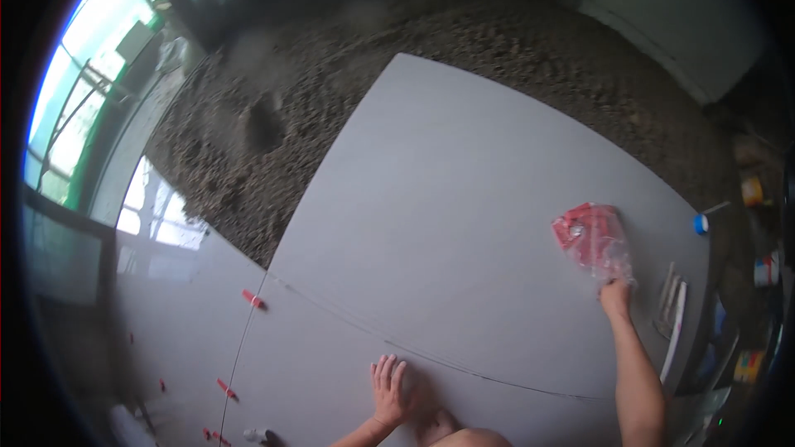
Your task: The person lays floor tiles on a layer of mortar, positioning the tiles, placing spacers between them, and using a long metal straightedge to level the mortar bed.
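Note:
My right hand [614, 296] is closed round the gathered end of a clear plastic bag [595, 240] with red pieces inside. The bag rests on a large pale grey floor tile [464, 190]. With fingers stretched out, my left hand [389, 389] lies flat on the nearer tile [513, 410], just short of the joint between the two. Red tile-levelling clips stand along the left joint, one [254, 299] near the tile corner and another [227, 389] lower down.
Loose grey-brown mortar bed [248, 132] borders the far tile. At its right edge lie a trowel [667, 306] and a blue round object [701, 223]. Several colourful containers [749, 366] stand farther right. A glossy tile [166, 281] at left reflects the window [83, 99]. My bare knee shows at the bottom.

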{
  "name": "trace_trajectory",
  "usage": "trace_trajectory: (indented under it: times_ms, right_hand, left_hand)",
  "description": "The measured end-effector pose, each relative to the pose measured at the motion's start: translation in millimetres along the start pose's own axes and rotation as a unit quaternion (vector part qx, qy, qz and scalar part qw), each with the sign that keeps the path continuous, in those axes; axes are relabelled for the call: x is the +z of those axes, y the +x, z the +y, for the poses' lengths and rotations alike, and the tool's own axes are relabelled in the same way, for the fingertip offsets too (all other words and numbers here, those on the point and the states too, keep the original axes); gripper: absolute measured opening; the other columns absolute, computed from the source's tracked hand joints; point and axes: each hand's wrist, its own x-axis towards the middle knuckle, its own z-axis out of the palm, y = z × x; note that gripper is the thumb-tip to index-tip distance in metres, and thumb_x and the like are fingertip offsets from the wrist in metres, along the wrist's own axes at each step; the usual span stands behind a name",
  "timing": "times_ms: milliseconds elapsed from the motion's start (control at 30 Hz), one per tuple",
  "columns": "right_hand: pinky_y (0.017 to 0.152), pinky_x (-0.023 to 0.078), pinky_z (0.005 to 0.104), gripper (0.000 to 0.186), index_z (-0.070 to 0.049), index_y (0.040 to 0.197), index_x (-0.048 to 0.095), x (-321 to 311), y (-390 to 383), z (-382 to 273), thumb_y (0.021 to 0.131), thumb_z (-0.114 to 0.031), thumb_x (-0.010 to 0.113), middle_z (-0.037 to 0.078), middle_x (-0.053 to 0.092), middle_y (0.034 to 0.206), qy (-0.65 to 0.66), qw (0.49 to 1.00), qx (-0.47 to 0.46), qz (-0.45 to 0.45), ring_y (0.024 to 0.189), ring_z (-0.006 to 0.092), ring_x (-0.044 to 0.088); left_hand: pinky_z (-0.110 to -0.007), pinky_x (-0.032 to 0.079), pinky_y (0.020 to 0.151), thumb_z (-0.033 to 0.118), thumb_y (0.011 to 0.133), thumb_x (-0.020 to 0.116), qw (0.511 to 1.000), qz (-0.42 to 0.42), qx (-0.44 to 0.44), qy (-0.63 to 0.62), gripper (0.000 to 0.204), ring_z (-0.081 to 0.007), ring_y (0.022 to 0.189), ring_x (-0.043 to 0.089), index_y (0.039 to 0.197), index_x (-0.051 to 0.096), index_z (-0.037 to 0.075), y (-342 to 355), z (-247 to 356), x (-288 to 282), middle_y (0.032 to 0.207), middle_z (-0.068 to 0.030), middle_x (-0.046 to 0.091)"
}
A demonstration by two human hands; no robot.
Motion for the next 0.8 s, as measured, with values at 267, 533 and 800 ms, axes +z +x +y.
trace_trajectory:
  times_ms: [267,533,800]
  right_hand:
    - [0.073,0.049,0.0403,0.020,-0.001,0.101,0.060,-121.7,-59.3,-132.2,0.090,-0.018,0.058,0.019,0.065,0.086,0.058,0.986,0.097,-0.125,0.084,0.0354,0.064]
    - [0.060,0.050,0.0270,0.017,0.002,0.096,0.060,-83.6,-160.3,-213.5,0.094,-0.014,0.056,0.006,0.062,0.081,0.420,0.768,0.198,-0.441,0.066,0.0112,0.059]
    - [0.069,0.051,0.0268,0.029,0.004,0.119,0.048,-66.7,-181.0,-199.3,0.095,-0.010,0.054,0.008,0.061,0.085,0.491,0.652,0.225,-0.531,0.077,0.0143,0.062]
  left_hand:
    - [-0.048,0.040,0.100,-0.002,0.076,0.064,0.982,0.109,0.041,-0.150,0.054,-0.0395,0.118,0.051,0.127,0.047,-0.001,48.5,58.9,-23.2,0.132,-0.0218,0.048]
    - [-0.037,0.050,0.093,0.008,0.085,0.070,0.795,-0.120,-0.139,-0.578,0.050,-0.0279,0.113,0.060,0.131,0.051,0.001,74.8,134.2,-7.8,0.122,-0.0177,0.060]
    - [-0.029,0.053,0.078,0.008,0.093,0.062,0.860,-0.201,-0.166,-0.439,0.024,-0.0153,0.085,0.067,0.115,0.062,-0.001,56.4,107.6,6.4,0.098,-0.0098,0.070]
